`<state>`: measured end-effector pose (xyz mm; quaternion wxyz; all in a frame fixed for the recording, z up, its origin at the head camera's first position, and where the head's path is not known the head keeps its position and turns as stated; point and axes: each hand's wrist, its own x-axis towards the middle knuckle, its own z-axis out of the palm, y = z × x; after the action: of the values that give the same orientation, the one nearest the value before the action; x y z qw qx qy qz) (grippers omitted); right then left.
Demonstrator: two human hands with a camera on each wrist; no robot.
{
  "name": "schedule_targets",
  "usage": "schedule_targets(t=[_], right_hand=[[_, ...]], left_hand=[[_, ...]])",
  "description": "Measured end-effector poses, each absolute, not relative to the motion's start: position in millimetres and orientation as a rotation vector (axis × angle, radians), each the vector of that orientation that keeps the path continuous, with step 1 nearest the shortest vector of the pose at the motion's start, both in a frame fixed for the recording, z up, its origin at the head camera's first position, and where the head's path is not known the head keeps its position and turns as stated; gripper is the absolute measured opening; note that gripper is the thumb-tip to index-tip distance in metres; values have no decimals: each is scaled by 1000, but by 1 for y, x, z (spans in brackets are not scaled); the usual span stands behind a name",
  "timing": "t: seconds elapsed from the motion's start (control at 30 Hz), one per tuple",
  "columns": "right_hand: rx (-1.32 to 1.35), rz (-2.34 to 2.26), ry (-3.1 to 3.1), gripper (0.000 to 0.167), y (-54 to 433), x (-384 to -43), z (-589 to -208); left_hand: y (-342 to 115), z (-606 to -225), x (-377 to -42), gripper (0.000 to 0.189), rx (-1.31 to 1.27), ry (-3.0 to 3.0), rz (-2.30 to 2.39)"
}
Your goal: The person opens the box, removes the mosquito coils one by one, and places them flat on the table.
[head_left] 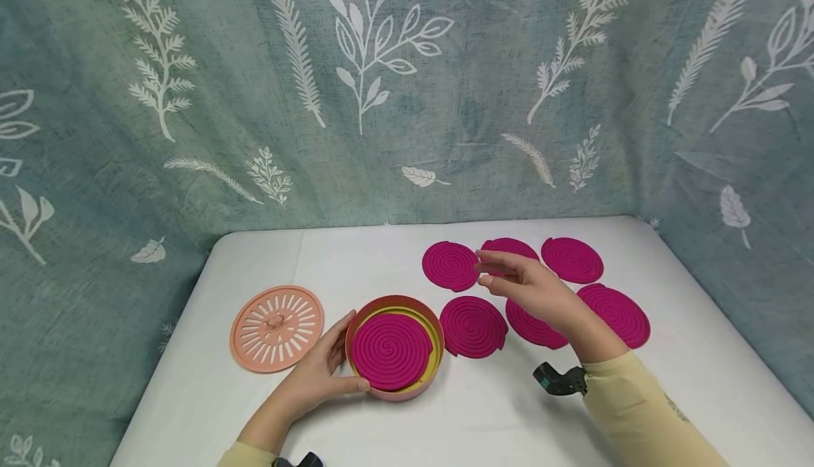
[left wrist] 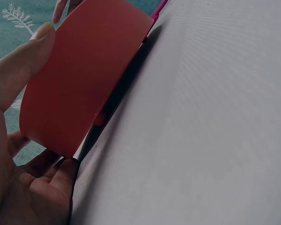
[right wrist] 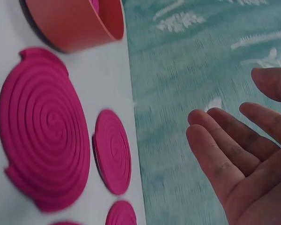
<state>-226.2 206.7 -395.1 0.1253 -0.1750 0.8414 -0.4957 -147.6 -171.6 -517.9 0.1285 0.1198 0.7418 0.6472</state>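
My left hand (head_left: 318,375) grips the left side of a round coral holder (left wrist: 89,70), thumb at the near rim and fingers farther round. Inside it lies a magenta spiral coaster (head_left: 391,351), off-centre over something round and yellow (head_left: 436,361). Raised above the table, my right hand (head_left: 534,287) holds nothing, its fingers loosely extended. Beneath and around it several more magenta coasters are spread, among them one (head_left: 474,327) close to the holder and one (head_left: 449,265) behind it. The hand and forearm partly cover the coasters at the middle back (head_left: 507,245) and middle front (head_left: 534,330).
A coral slotted lid (head_left: 277,328) with a small raised centre lies left of the holder. Coasters (head_left: 572,260) also lie toward the back right of the white table (head_left: 483,410). Behind it hangs a green leaf-patterned cloth (head_left: 470,135).
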Motion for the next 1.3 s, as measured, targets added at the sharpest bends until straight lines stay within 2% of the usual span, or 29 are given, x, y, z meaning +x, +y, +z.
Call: schedule_targets(t=[0.67,1.0,1.3], right_hand=[[-767,-1266,2293,46,121,-223,-416],[-812,-1199,2266,51,100,-225,-423],[-803,-1096,2303,50,88,-225,-434]], left_hand=[[-171,-517,-146,119,333,2176,1859],[-171,-518,-147,116,340,2166,1867],[-171,-516,-147,116,343,2175,1863]])
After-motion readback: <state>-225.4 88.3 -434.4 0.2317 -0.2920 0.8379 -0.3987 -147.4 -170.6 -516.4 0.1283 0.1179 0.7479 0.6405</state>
